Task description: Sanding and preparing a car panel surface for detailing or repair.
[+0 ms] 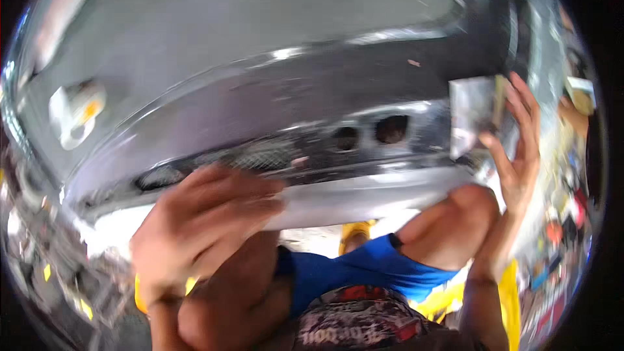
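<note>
A large dark grey, glossy panel like a car bumper [260, 101] spans the view, with a mesh strip [273, 154] and two round openings along its lower part. At the panel's right end, my right hand [518, 149] grips a flat, whitish rectangular piece [471, 110] by its right edge, thumb on the near side and fingers on the far side. My left hand [208, 221], smeared by motion, is in front of the panel's lower edge at the left. Its fingers are curled together; what they may hold is hidden.
A white roll-like object with an orange patch [78, 114] rests on the grey surface at the upper left. My bent knees are close under the panel's pale lower edge [364, 198]. Yellow plastic [510, 299] shows beneath me. Blurred clutter lines both sides.
</note>
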`<state>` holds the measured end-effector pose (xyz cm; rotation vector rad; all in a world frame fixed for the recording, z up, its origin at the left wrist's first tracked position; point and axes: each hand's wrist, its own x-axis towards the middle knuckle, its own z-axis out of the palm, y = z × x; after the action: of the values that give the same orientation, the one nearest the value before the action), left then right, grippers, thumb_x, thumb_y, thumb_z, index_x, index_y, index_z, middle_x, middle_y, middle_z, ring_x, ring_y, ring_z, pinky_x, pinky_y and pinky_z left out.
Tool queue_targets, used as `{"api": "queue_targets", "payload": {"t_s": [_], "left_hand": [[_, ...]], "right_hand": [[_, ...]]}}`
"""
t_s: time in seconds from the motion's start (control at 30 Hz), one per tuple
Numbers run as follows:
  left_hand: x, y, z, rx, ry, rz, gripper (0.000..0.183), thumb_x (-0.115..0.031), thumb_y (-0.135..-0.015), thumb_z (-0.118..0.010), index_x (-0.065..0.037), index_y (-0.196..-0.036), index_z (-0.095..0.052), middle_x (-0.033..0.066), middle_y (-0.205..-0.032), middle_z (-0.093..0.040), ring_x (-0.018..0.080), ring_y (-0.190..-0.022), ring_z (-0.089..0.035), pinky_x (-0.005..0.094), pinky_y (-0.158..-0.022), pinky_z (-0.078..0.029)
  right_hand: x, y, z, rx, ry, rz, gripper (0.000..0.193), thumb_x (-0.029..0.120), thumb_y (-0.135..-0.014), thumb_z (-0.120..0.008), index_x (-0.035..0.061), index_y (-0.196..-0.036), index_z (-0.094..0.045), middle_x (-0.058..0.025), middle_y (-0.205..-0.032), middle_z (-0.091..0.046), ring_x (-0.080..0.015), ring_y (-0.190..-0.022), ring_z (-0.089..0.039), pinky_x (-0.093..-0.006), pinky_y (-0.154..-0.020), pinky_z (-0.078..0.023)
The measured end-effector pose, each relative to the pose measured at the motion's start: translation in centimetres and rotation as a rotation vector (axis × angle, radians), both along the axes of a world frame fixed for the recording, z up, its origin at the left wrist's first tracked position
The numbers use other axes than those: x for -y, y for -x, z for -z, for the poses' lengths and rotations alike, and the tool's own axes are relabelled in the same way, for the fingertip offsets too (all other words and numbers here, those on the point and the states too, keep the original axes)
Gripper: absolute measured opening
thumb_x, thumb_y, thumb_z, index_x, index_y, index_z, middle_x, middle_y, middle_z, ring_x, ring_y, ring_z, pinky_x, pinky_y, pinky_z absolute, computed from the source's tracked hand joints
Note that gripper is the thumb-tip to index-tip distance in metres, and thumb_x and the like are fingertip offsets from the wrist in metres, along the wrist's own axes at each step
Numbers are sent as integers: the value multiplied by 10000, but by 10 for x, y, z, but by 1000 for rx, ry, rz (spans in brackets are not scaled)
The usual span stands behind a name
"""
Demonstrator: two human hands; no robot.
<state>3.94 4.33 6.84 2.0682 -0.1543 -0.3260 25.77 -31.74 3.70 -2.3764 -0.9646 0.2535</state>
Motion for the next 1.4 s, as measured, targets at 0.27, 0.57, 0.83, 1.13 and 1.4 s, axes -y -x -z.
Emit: {"api": "queue_targets", "payload": {"t_s": [0.27,0.57,0.83,1.13,1.4], "left_hand": [[-36,54,-36,122,-250,-456,229,-10,-901,-638,-23,-1119,-707,115,-1075,-733,251,-966,-696,336,-835,-540],[-39,358,17,-121,-490,-1378,238,-186,-981,-572,-6,-1054,-709,144,-905,-731,199,-794,-685,335,-747,-538],[243,616,175,-1144,-124,-1586,841,-704,-911,-477,53,-1254,-610,321,-1204,-633,423,-1187,-594,449,-1034,-446],[215,484,204,-843,118,-1663,683,-597,-961,-496,3,-1268,-609,300,-1161,-646,372,-1119,-636,420,-977,-478],[265,518,257,-540,243,-1656,667,-538,-963,-537,15,-1334,-544,272,-1201,-639,360,-1103,-634,414,-948,-492]], "right_hand": [[-5,-5,-6,123,170,-139,938,73,-620,-836,98,-1477,-457,-117,-1446,-486,-321,-1334,-434,-414,-1140,-326],[99,-160,10,-387,188,-227,358,103,-912,-700,-43,-1217,-582,-154,-1405,-517,-242,-1302,-455,-360,-1120,-317],[-7,-191,46,-581,-263,-194,652,295,-1002,-595,26,-1529,-319,-136,-1552,-356,-267,-1434,-325,-427,-1179,-248],[-130,-89,-25,-777,-313,127,675,455,-1032,-477,58,-1549,-304,-127,-1584,-343,-267,-1487,-272,-415,-1195,-225],[-204,8,-58,-720,-255,-230,550,579,-978,-519,185,-1362,-534,128,-692,-270,16,-546,-214,-189,-477,-120]]}}
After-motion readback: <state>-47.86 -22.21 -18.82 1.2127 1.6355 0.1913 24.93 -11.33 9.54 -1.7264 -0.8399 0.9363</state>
